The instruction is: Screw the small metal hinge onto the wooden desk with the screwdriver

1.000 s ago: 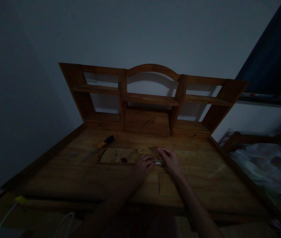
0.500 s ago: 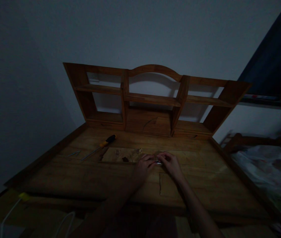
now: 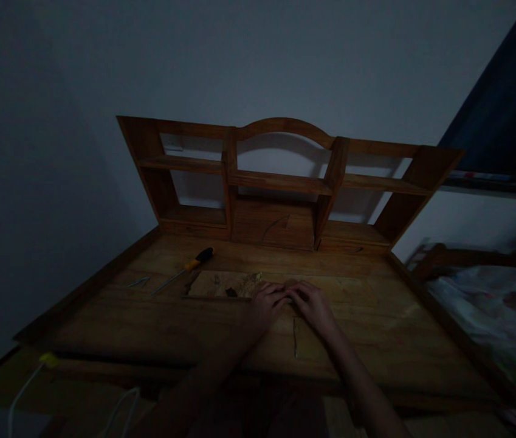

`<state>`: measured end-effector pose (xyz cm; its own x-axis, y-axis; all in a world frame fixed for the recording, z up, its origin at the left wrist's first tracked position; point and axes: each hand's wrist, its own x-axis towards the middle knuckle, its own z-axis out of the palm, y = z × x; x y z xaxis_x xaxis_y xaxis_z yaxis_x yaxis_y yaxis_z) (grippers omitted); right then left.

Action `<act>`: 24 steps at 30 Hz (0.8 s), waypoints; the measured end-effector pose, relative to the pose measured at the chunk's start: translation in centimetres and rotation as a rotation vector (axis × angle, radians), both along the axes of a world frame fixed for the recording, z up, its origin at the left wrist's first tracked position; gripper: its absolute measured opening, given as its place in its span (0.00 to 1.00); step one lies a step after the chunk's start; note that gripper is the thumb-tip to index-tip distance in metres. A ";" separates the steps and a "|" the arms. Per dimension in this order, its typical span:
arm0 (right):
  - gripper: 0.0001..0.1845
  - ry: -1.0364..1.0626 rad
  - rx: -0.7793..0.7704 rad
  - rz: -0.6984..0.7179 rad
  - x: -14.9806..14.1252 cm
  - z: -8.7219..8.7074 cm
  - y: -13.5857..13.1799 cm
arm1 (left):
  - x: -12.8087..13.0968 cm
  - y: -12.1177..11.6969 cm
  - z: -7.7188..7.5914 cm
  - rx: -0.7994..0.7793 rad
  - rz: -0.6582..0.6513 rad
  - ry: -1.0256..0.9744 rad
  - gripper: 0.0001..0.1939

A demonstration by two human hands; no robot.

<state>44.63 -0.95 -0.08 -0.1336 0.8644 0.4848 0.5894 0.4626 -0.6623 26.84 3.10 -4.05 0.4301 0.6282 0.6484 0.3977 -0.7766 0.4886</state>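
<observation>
My left hand (image 3: 267, 302) and my right hand (image 3: 311, 303) meet at the middle of the wooden desk (image 3: 194, 337), fingertips pressed together. Whatever they pinch is hidden behind the fingers in the dim light. Just left of my left hand lies a pale wooden board (image 3: 216, 283) with dark, rough patches. Beyond its left end is a screwdriver (image 3: 199, 260) with a yellow and black handle, its shaft toward the lower left. Some small thin metal pieces (image 3: 140, 281) sit farther left. A thin dark strip (image 3: 295, 337) lies below my right hand.
A wooden shelf unit (image 3: 280, 181) with an arched top stands along the back of the desk. At the left front edge is a yellow piece (image 3: 48, 360) with a white cable (image 3: 23, 392). Plastic bags (image 3: 490, 316) are heaped beyond the right edge.
My fingers have drawn closer together, and the small shiny metal piece seen between them earlier is now covered. The screwdriver and board stay in place; the view has shifted slightly.
</observation>
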 end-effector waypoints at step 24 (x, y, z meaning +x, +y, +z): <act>0.10 -0.428 0.065 -0.125 0.0 1.5 -0.7 | 0.0 -0.3 1.3 -0.124 -0.007 -0.041 0.07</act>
